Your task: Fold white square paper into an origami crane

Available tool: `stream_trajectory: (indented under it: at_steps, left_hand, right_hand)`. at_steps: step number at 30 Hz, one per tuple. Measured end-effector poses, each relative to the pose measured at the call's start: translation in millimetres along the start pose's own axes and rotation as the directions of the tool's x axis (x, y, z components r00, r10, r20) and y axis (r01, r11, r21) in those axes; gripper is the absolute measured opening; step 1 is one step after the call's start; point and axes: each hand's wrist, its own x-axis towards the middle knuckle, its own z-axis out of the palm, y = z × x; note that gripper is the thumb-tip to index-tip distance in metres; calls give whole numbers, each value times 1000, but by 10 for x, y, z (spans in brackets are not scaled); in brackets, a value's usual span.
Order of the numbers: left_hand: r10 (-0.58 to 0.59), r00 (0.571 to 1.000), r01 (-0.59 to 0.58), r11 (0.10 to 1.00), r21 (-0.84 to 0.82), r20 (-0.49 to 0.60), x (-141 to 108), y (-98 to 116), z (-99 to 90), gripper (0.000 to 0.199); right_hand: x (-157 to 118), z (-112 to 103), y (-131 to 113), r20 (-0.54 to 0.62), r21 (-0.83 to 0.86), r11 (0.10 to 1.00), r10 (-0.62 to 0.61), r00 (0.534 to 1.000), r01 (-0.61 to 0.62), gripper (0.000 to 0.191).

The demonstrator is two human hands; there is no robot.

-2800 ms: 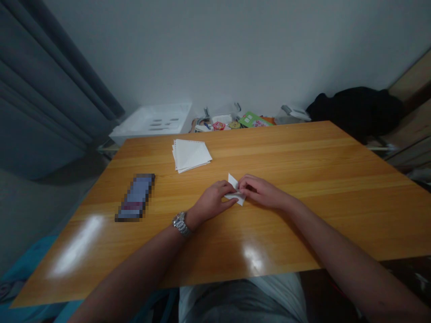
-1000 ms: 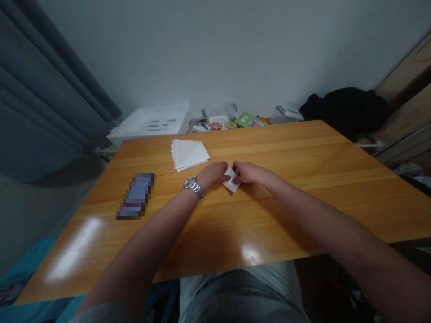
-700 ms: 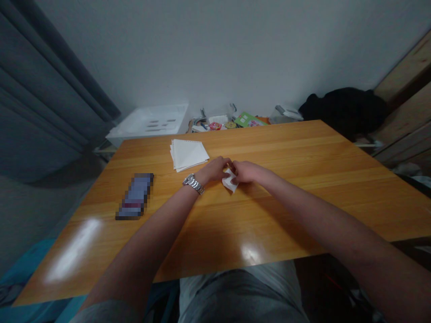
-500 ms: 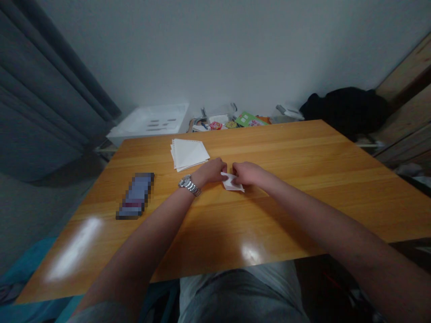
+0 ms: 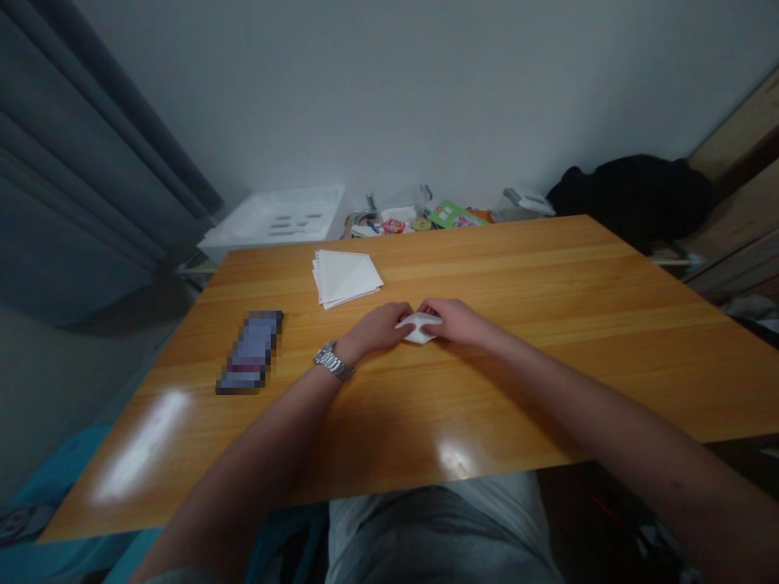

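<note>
A small folded piece of white paper [image 5: 419,333] is held between my two hands over the middle of the table [image 5: 523,284]. My left hand [image 5: 385,324], with a metal watch [image 5: 334,362] on its wrist, pinches the paper's left side. On the right side, my right hand [image 5: 454,319] grips it, thumb in front and fingers behind. Both thumbs lie on the near face of the paper; the fingers partly hide its far edge. Beyond my left hand lies a stack of white paper sheets [image 5: 348,277] with punched holes along one edge.
A phone-like device [image 5: 251,354], its screen blurred, lies at the left of the table. Behind the table are a white tray [image 5: 268,215], a green booklet [image 5: 456,215], small clutter and a black cloth-like heap [image 5: 633,195]. A grey curtain [image 5: 79,162] hangs at the left.
The folded paper has turned to lie more squarely between my hands. Both thumbs now rest on its near face, and my left hand has come slightly nearer to me.
</note>
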Motion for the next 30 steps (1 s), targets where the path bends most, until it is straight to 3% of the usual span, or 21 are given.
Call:
stream_trajectory:
  at_steps: [8,12,20,25,30]
  left_hand:
    - [-126,989,112,978,-177,-73,-58,30,87,18]
    - [-93,988,44,938,-345,-126,-104,23,151,13]
    - [-133,975,5,813,-582,-177,-168,57,203,21]
    - [-61,978,-68,810,-583,-198,-217,85,151,13]
    - [-66,971,-61,860,-507,-229,-257,120,126,12]
  right_hand:
    - [-140,114,98,-120,260,963,-46,992,76,18]
    - [-172,195,124,-153,433,896,-33,988,97,20]
    - [-199,209,159,-201,527,839,-34,979,137,25]
    - [-217,184,151,-219,525,833,-67,973,176,18]
    - [-265,164,108,-200,574,801,-65,978,171,19]
